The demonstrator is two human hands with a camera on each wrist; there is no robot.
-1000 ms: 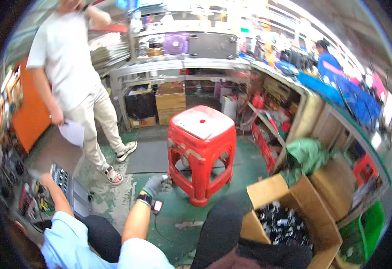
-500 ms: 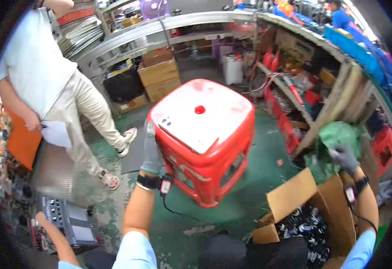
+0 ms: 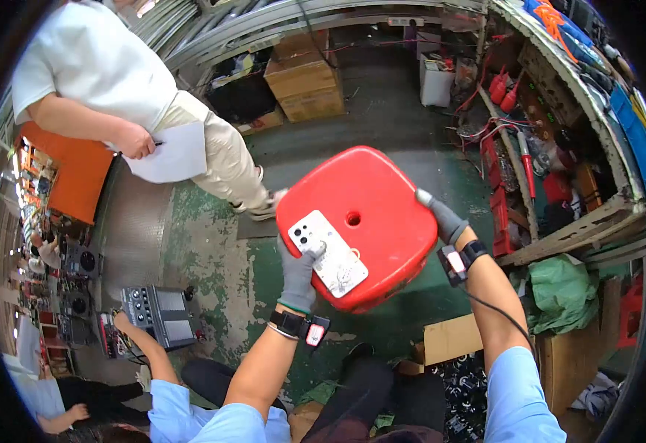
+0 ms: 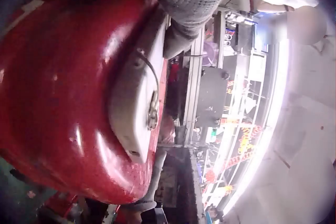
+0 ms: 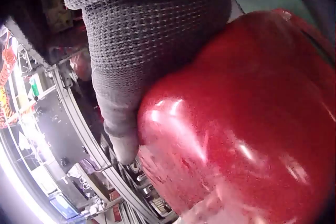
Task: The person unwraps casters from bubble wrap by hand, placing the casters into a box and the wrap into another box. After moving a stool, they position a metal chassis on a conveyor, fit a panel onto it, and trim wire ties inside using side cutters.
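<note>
A red plastic stool (image 3: 385, 214) with a hole in its seat stands before me, tilted in view. On the left front of the seat lies a white smartphone (image 3: 340, 272), its camera side up, with a small ring on its back. My gloved left hand (image 3: 299, 279) grips the stool's left edge, its thumb over the phone. My gloved right hand (image 3: 445, 218) holds the right edge of the seat. In the right wrist view, the grey knit glove (image 5: 152, 45) lies along the stool's side. The left fingers are mostly hidden.
A cardboard box (image 3: 452, 341) of small black parts sits by my right leg. A person in a white shirt (image 3: 108, 66) stands at left holding paper (image 3: 171, 155). A grey device with knobs (image 3: 159, 314) is at lower left, a cluttered shelf (image 3: 526, 148) at right.
My right hand has moved from the green bag beside the box to the stool's right edge. My left thumb now lies over the phone. The stool has turned, and the view tilts further down.
</note>
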